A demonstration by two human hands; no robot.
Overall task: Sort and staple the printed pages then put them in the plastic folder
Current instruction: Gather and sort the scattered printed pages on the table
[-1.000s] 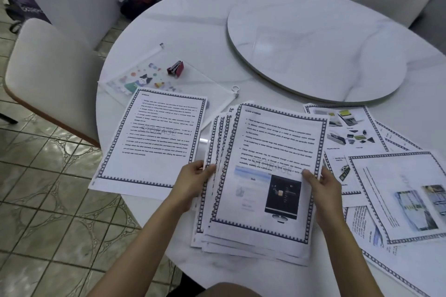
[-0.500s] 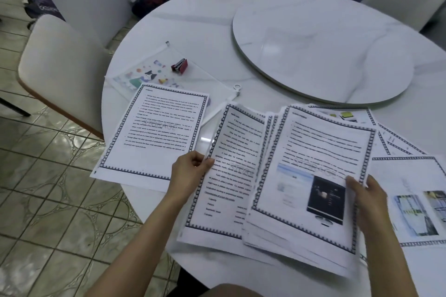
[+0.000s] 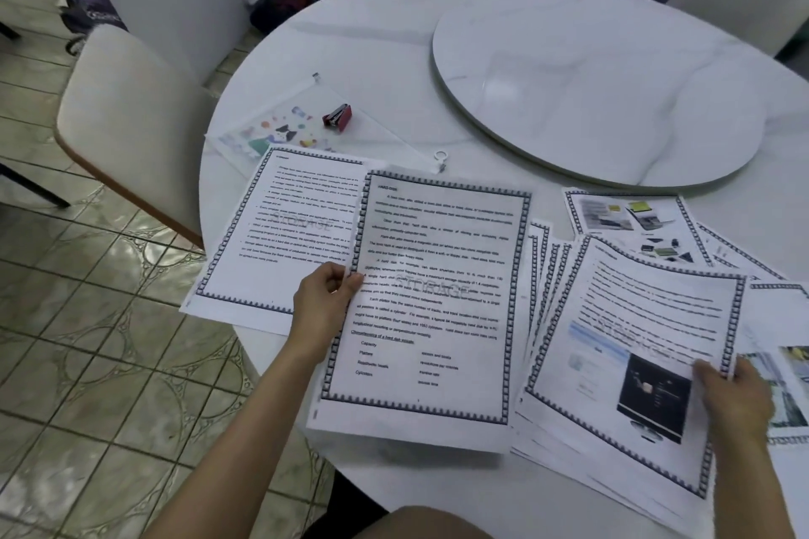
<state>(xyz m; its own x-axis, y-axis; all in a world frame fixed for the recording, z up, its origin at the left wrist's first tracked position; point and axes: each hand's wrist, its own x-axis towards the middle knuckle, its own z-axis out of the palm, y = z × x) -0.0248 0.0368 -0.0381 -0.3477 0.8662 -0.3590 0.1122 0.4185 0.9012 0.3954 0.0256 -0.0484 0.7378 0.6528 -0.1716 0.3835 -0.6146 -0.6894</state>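
Over a round white tabletop (image 3: 394, 35), a person's left grip (image 3: 326, 302) pinches the edge of one printed page (image 3: 433, 298), the right grip (image 3: 740, 396) pinches a fanned stack of pages (image 3: 613, 319), and beyond the left grip lies the plastic folder (image 3: 376, 140) with a red stapler (image 3: 337, 116) on it.

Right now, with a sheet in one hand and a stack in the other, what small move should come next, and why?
Probably lay the sheet that the left hand pinches onto the page lying flat beside it. It overlaps that page's edge, likely the start of a sorted pile, while the right hand holds the stack yet to sort.
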